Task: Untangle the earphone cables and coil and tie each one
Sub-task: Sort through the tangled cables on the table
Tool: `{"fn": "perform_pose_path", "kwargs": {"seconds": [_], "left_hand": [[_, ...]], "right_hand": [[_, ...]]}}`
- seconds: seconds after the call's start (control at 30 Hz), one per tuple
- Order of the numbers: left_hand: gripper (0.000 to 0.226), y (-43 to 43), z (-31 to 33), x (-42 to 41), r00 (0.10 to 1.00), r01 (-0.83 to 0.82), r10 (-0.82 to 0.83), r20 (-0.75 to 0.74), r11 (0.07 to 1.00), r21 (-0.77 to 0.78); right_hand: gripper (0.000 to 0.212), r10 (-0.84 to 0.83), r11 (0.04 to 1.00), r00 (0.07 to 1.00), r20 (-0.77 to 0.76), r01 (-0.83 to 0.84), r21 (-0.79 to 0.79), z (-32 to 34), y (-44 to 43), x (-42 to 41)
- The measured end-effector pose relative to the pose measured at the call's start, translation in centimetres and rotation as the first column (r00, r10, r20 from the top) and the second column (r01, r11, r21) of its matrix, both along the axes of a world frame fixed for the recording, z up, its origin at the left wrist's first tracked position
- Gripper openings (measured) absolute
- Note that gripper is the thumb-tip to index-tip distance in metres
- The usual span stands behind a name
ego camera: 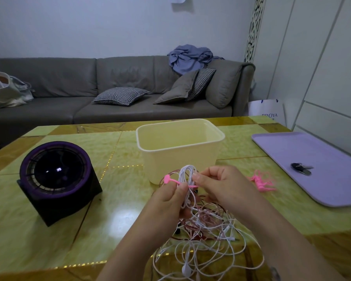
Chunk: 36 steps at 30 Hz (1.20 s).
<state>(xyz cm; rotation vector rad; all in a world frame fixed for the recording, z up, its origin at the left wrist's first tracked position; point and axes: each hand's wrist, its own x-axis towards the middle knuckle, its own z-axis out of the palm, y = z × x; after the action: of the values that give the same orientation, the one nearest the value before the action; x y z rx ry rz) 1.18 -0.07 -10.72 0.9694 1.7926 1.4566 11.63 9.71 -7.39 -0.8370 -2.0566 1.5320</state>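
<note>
Blue lettering "PROYA" on the white paper bag [264, 109] beside the sofa [109, 78] arm.

There are two hands, a left hand [168, 197] and a right hand [221, 185], one pink tie [171, 180], one cream tub [180, 142], one purple tray [312, 155], one bunch of keys [301, 168], one round black gadget [57, 179], one heap of spare ties [261, 182], two checked cushions [120, 96], and cables [207, 230] too tangled to count.
</note>
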Motion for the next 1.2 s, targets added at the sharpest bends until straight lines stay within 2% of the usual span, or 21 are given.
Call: {"fn": "perform_pose_path", "kwargs": {"seconds": [0.07, 0.13, 0.27, 0.37, 0.43, 0.5, 0.6, 0.7, 0.77, 0.83, 0.9, 0.97, 1.07, 1.2], "left_hand": [[0.039, 0.0, -0.1, -0.1, 1.0, -0.005, 0.005, -0.008, 1.0, -0.012], [0.041, 0.1, -0.2, -0.1, 1.0, -0.017, 0.017, -0.005, 1.0, -0.016], [0.039, 0.2, -0.3, 0.0, 0.997, -0.03, 0.03, 0.067, 1.0, -0.003], [0.038, 0.2, -0.1, 0.1, 0.993, -0.056, 0.056, 0.101, 0.998, -0.001], [0.038, 0.1, 0.0, 0.0, 0.995, -0.054, 0.055, 0.084, 0.998, -0.011], [0.036, -0.1, 0.2, -0.2, 0.997, -0.038, 0.039, 0.064, 0.999, -0.023], [0.037, -0.3, 0.3, -0.4, 0.998, -0.025, 0.026, 0.054, 0.999, -0.027], [0.04, -0.5, 0.5, -0.5, 0.999, -0.031, 0.032, 0.044, 0.999, -0.029], [0.041, -0.8, 0.8, -0.5, 1.0, 0.001, 0.0, 0.029, 1.0, -0.014], [0.04, -1.0, 1.2, -0.3, 0.998, 0.031, -0.032, -0.061, 0.999, -0.013], [0.041, -1.0, 1.3, -0.1, 0.969, 0.028, -0.031, -0.246, 0.999, -0.016], [0.042, -1.0, 1.2, 0.2, 0.937, 0.005, -0.006, -0.348, 1.0, -0.003], [0.046, -0.9, 1.1, 0.2, 0.957, -0.03, 0.047, -0.287, 0.998, 0.062], [0.045, -1.1, 1.5, 0.0, 0.997, -0.028, 0.035, -0.072, 0.995, 0.091]], "right_hand": [[0.016, 0.001, 1.0, 1.0, 0.003, -0.001, -0.011, 0.0, 0.0, 0.1], [0.016, -0.01, 0.999, 1.0, 0.027, 0.009, 0.046, -0.2, 0.0, 0.0], [0.016, -0.038, 0.954, 0.995, 0.093, 0.009, 0.3, -0.5, -0.1, -0.3], [0.023, 0.004, 0.862, 0.985, 0.171, -0.09, 0.499, -0.8, -0.3, -0.4], [0.027, 0.042, 0.825, 0.977, 0.208, -0.151, 0.545, -0.8, -0.1, -0.3], [0.028, 0.093, 0.842, 0.974, 0.205, -0.186, 0.506, -0.6, 0.1, -0.1], [0.018, 0.108, 0.915, 0.979, 0.175, -0.166, 0.367, -0.3, 0.7, 0.5], [0.009, 0.174, 0.966, 0.971, 0.165, -0.2, 0.162, -0.8, 1.7, 1.0], [0.004, 0.238, 0.971, 0.964, 0.115, -0.237, -0.029, -1.3, 2.2, 1.2], [0.008, 0.268, 0.951, 0.962, 0.058, -0.255, -0.174, -1.5, 2.4, 1.4], [0.008, 0.282, 0.943, 0.957, 0.068, -0.263, -0.202, -1.5, 2.7, 1.6], [0.01, 0.311, 0.939, 0.944, 0.109, -0.288, -0.188, -1.3, 2.8, 1.9], [0.009, 0.371, 0.92, 0.917, 0.144, -0.342, -0.192, -0.9, 2.5, 2.1], [0.006, 0.396, 0.911, 0.907, 0.144, -0.369, -0.185, -0.5, 2.8, 2.4]]}}
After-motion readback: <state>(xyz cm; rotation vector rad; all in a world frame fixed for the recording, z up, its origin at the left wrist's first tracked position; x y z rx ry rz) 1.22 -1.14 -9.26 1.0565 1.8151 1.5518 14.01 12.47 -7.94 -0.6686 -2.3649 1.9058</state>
